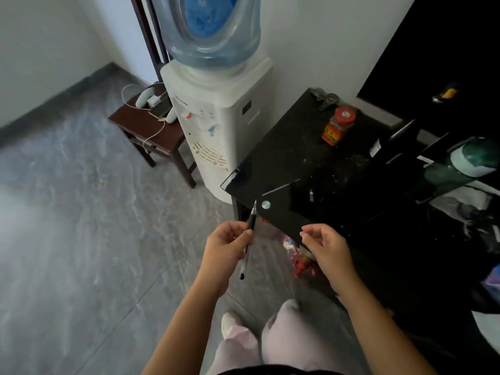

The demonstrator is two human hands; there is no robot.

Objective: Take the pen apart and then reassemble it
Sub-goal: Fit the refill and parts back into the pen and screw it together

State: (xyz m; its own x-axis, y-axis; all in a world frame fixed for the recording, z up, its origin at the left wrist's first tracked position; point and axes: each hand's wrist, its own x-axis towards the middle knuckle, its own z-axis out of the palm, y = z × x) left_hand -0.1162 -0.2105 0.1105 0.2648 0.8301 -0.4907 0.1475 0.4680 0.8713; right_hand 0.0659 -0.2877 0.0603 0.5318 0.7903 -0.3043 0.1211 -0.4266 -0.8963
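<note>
My left hand (227, 247) grips a black pen (250, 228) around its middle. The pen's thin metal tip points up and away, towards the corner of the black glass table (273, 169), and its rear end hangs below my palm. A silvery section shows just behind the tip. My right hand (324, 244) hovers about a hand's width to the right of the pen, apart from it. Its fingers are curled with thumb and forefinger close together, and nothing shows between them. A small silver piece (311, 196) lies on the table top beyond it.
A white water dispenser (221, 125) with a blue bottle stands left of the table. Beside it, a dark wooden stool (140, 125) carries chargers and a phone. A red-lidded jar (338, 125) and dark clutter sit on the table. Red and pink items (300, 261) lie under its edge.
</note>
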